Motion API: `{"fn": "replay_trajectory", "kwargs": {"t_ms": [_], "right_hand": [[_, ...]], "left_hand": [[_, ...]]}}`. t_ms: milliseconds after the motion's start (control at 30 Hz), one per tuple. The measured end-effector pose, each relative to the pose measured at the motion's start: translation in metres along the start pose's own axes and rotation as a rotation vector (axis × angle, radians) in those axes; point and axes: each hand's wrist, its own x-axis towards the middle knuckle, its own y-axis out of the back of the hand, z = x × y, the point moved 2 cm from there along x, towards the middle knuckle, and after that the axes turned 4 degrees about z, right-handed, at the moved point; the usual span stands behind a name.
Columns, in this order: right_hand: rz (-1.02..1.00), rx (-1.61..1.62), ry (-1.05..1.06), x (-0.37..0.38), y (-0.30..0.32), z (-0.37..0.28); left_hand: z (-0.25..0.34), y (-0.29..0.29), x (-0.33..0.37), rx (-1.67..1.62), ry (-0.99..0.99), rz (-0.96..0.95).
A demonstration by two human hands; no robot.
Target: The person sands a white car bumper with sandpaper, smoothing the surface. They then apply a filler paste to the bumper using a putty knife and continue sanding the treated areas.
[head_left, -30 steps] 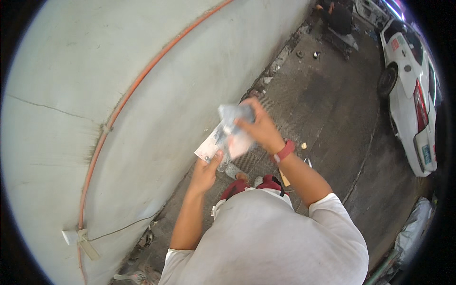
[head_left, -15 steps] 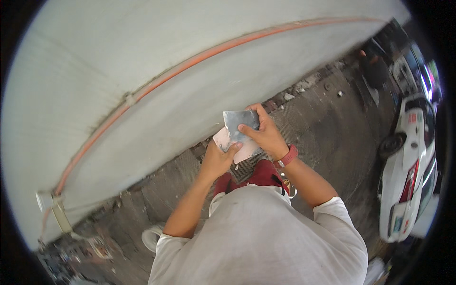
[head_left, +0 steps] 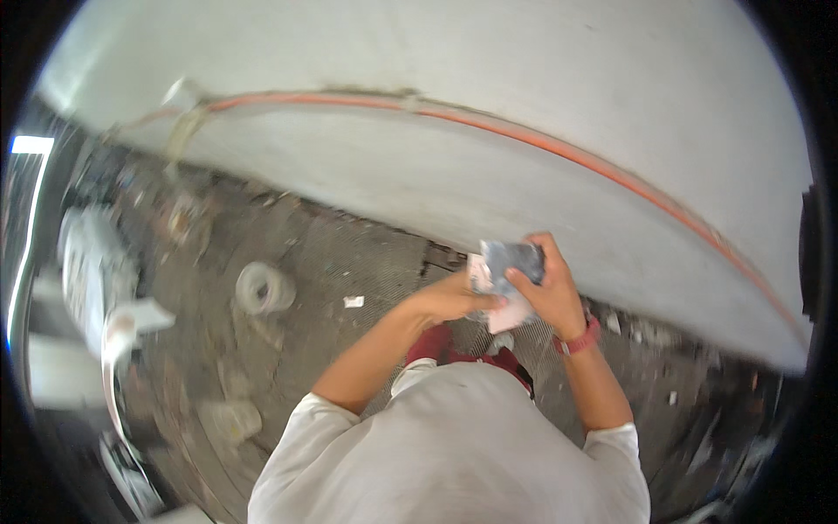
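Blurred grey sheet (head_left: 508, 259), with hidden parts around it
It partly covers the pink sheet (head_left: 511, 316); just left of it, most of the left hand's (head_left: 452, 299) fingers are hidden. Farther left, a pale scrap (head_left: 353, 302) is too small to identify.

Grey sheet (head_left: 508, 258) — overlapping pink sheet (head_left: 506, 317) (pale).
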Motion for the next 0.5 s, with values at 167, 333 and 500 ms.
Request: {"fn": "replay_trajectory", "kwargs": {"t_ms": [167,333,500], "right_hand": [[0.140,0.233,-0.063,0.020,0.005,0.031],[0.199,0.253,-0.079,0.011,-0.019,0.048],[0.266,0.805,-0.314,0.021,-0.021,0.063]], "left_hand": [[0.013,-0.013,-0.007,0.169,-0.255,0.330],[0.031,-0.036,-0.024,0.399,-0.363,0.801],[0.026,-0.046,-0.037,0.425,-0.427,0.819]]}}
